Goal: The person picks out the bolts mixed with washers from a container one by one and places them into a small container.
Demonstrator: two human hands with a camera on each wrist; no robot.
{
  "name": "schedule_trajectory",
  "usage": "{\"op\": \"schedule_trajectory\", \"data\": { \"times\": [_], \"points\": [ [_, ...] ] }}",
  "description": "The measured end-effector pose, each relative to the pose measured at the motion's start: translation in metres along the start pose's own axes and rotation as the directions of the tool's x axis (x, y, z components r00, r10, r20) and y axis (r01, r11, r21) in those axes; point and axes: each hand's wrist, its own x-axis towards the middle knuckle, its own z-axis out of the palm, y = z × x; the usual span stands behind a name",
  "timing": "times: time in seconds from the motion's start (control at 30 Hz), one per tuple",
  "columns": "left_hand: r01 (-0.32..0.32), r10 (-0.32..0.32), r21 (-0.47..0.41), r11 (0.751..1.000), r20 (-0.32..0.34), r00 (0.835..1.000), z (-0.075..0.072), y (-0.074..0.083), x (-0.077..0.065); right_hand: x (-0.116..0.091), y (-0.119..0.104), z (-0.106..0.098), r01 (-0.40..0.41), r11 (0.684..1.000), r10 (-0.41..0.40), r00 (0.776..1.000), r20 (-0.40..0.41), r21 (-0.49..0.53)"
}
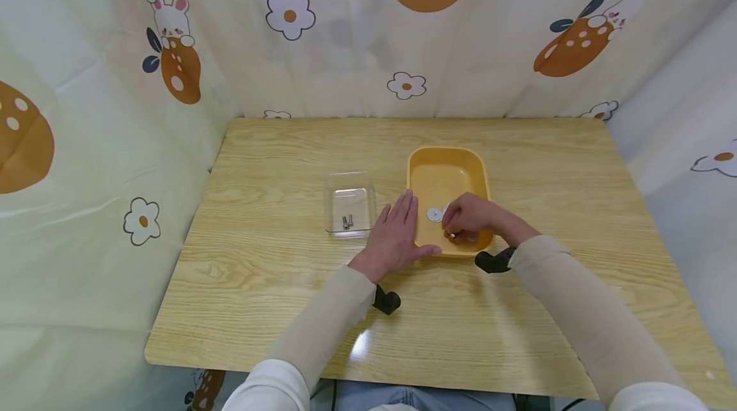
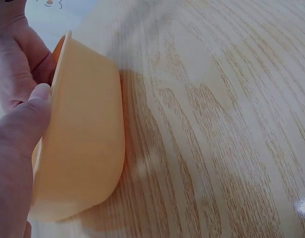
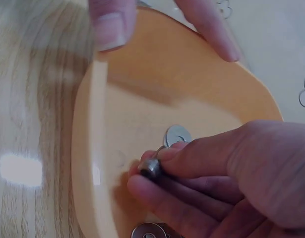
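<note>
An orange-yellow plastic tray (image 1: pixel 443 175) stands on the table, with my left hand (image 1: pixel 394 237) laid along its left side. The left fingers are straight, and the thumb (image 2: pixel 30 116) touches the near rim. Inside the tray, my right hand (image 1: pixel 471 216) pinches a small metal bolt (image 3: pixel 150 167) between thumb and fingers; its knurled round head faces the right wrist camera. Flat round washers lie on the tray floor: one washer (image 1: pixel 434 214) left of the right hand, others partly hidden by it. Another washer (image 3: pixel 148 231) shows below the fingers in the right wrist view.
Left of the tray stands a clear plastic box (image 1: pixel 336 203) with a few small bolts (image 1: pixel 348 222) in it. Both stand on a wood-grain table (image 1: pixel 276 270). A patterned curtain (image 1: pixel 340 59) hangs behind and at both sides.
</note>
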Motion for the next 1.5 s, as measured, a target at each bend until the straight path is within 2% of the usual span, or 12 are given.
{"op": "schedule_trajectory", "data": {
  "times": [0.2, 0.6, 0.73, 0.97, 1.1, 1.3, 1.5],
  "points": [
    [0.005, -0.005, -0.006, 1.0, 0.0, 1.0, -0.001, 0.0, -0.002, -0.003, -0.001, -0.002, -0.005, 0.979, 0.006, 1.0, -0.002, 0.202],
    [0.004, -0.004, -0.023, 1.0, 0.004, 1.0, -0.003, 0.001, -0.003, -0.003, 0.008, -0.004, 0.025, 0.908, -0.016, 1.0, -0.024, 0.419],
    [0.006, -0.006, -0.031, 0.999, 0.009, 1.0, -0.003, 0.0, -0.003, -0.003, 0.012, -0.003, 0.032, 0.853, -0.02, 0.999, -0.029, 0.521],
    [0.008, -0.008, -0.034, 0.999, 0.006, 1.0, -0.002, 0.0, -0.002, -0.004, 0.012, -0.002, 0.03, 0.701, -0.013, 0.999, -0.029, 0.713],
    [0.007, -0.007, -0.036, 0.999, 0.003, 1.0, -0.002, 0.0, -0.002, -0.004, 0.011, -0.002, 0.033, 0.642, -0.004, 0.999, -0.04, 0.766],
    [0.005, -0.005, -0.03, 1.0, 0.002, 1.0, -0.001, 0.0, -0.002, -0.003, 0.012, -0.001, 0.065, 0.573, -0.019, 0.998, -0.066, 0.817],
    [0.01, -0.01, -0.037, 0.999, 0.004, 1.0, -0.002, 0.001, -0.002, -0.004, 0.009, -0.003, 0.063, 0.55, -0.018, 0.998, -0.063, 0.833]
  ]
}}
